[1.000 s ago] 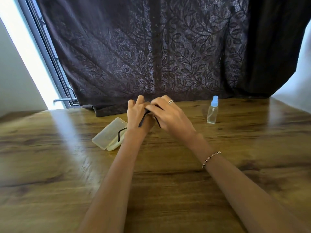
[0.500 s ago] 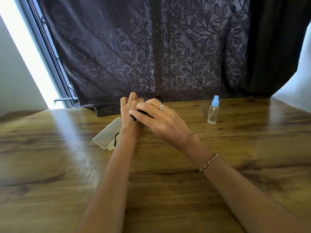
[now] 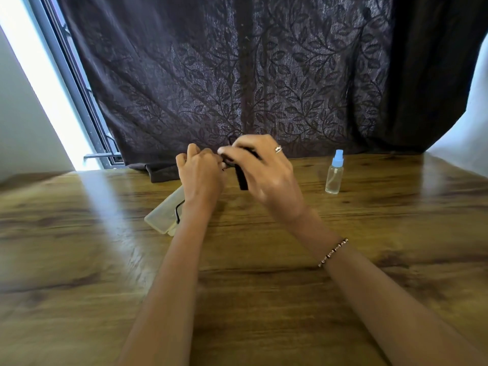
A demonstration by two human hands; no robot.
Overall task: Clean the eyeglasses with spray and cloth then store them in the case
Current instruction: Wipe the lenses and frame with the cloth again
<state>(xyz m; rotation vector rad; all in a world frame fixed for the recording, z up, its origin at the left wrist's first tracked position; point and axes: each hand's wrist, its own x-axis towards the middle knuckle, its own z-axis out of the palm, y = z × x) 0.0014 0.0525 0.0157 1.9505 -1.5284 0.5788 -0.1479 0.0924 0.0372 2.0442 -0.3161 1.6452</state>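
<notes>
A: Both hands meet just beyond the translucent plastic case [image 3: 163, 215] on the wooden table [image 3: 237, 299]. The left hand [image 3: 202, 178] is curled around the thin black-framed eyeglasses [image 3: 179, 212], one temple arm trailing down over the case.
B: And the right hand [image 3: 266, 170] pinches a dark cleaning cloth [image 3: 241, 179] against them. Looks like the wiping step: one hand steadies, the other rubs.
A: Lenses are hidden between the hands. The small clear spray bottle [image 3: 334, 175] with its blue cap stands upright, well right of the case, clear of both hands.
B: The case lies close, likely kept handy for storing. Open or closed? Can't tell.
</notes>
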